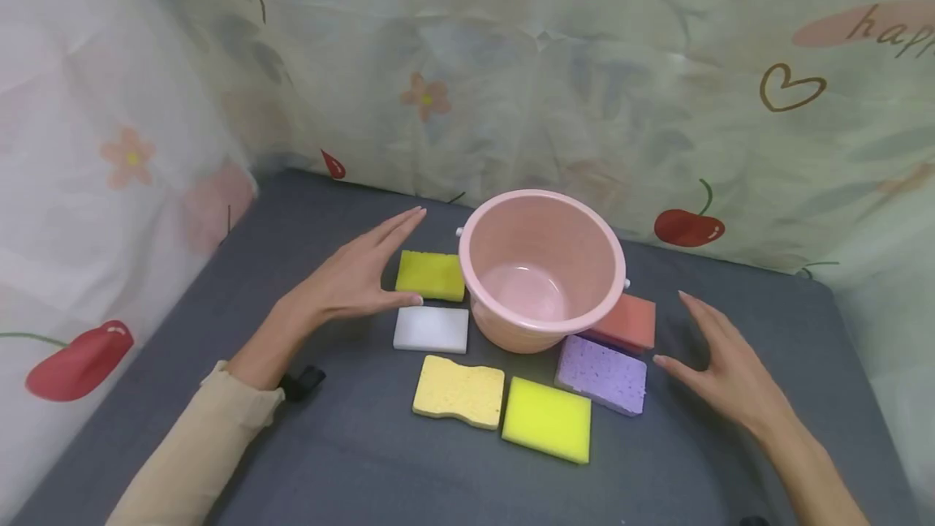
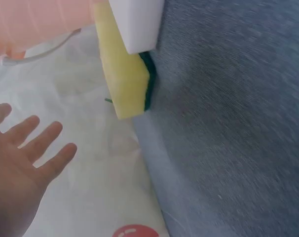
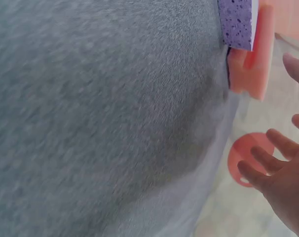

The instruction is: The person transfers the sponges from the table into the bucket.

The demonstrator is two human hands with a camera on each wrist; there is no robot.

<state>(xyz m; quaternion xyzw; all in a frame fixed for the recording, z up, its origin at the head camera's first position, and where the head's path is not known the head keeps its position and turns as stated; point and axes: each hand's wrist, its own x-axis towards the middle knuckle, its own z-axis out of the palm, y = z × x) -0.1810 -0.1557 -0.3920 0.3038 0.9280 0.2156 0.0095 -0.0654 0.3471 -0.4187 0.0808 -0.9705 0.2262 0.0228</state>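
A pink bucket stands upright near the back of the table, its inside bare. Sponges lie around it: an olive-yellow one with a dark green underside, a white one, a wavy pale-yellow one, a bright yellow one, a purple speckled one and a red one partly hidden by the bucket. My left hand hovers beside the olive-yellow and white sponges, fingers extended and thumb apart. To the right of the red and purple sponges, my right hand is held with fingers spread, holding nothing.
The dark grey table reaches back to a hanging cloth printed with flowers and cherries. Another patterned cloth borders the left side. The bucket's handle hangs down behind it.
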